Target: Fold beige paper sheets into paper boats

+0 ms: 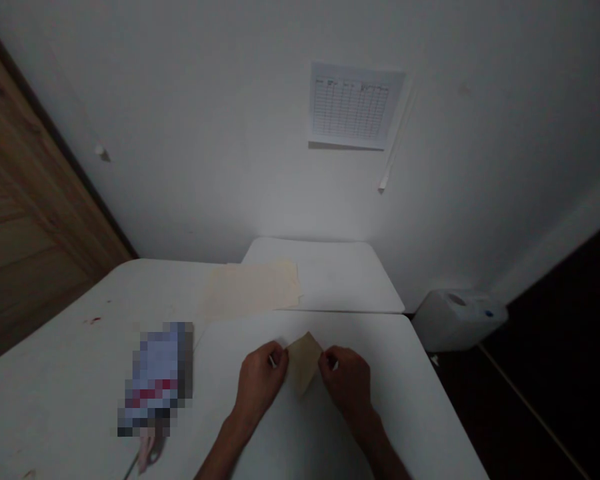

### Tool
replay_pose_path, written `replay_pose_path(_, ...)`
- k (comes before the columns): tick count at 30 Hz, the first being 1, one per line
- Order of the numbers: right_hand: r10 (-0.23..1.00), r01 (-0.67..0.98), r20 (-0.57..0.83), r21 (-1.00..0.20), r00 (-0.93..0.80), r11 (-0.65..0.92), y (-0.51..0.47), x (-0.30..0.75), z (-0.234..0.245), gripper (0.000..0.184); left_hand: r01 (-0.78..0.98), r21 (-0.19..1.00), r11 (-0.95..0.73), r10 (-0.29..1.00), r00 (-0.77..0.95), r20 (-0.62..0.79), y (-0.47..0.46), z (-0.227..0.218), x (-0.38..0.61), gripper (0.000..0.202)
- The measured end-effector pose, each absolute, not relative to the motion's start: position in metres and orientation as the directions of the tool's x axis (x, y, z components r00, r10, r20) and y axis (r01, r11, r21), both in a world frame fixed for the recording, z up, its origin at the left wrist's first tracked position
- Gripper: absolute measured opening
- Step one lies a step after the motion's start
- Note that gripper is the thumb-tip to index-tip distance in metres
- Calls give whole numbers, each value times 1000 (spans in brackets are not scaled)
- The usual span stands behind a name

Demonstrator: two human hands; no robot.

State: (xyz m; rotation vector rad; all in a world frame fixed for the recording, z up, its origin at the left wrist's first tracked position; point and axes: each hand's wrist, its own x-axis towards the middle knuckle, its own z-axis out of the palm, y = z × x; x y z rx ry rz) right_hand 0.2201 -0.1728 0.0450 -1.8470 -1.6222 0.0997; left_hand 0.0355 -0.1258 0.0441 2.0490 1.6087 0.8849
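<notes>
A small tan piece of folded paper (304, 363) lies on the white table (405, 400), held between both hands. My left hand (260, 383) pinches its left edge with fingers curled. My right hand (347, 380) pinches its right edge the same way. The paper looks like a diamond shape with a point toward the wall.
A stack of cream paper sheets (253, 287) lies farther back on the table. A blurred-out object (156, 377) sits to the left, with scissors (147, 453) near the front edge. A white container (457, 317) stands on the floor at right. A printed chart (353, 107) hangs on the wall.
</notes>
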Motion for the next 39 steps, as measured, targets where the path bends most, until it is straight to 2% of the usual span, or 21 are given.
replay_pose_path(9,924,801,326,-598,201,36,-173,232,39,22,738,624,-257,966,180,185,-126,41,23,25)
replay_pose_path(16,921,797,362,-594,146,107,-175,237,33,20,675,615,-409,912,269,310,-128,30,16,16)
replay_pose_path(22,917,812,385,-564,100,149,-175,241,25,22,583,616,-530,848,368,382,-127,27,16,17)
replay_pose_path(26,919,796,383,-583,94,162,-173,247,17,15,573,589,-570,822,390,415,-126,28,15,18)
replay_pose_path(32,915,742,402,-619,16,259,-173,251,14,19,563,578,-591,807,408,428,-128,26,10,17)
replay_pose_path(39,913,773,400,-556,-74,306,-174,254,15,20,557,536,-634,773,447,451,-128,25,4,19)
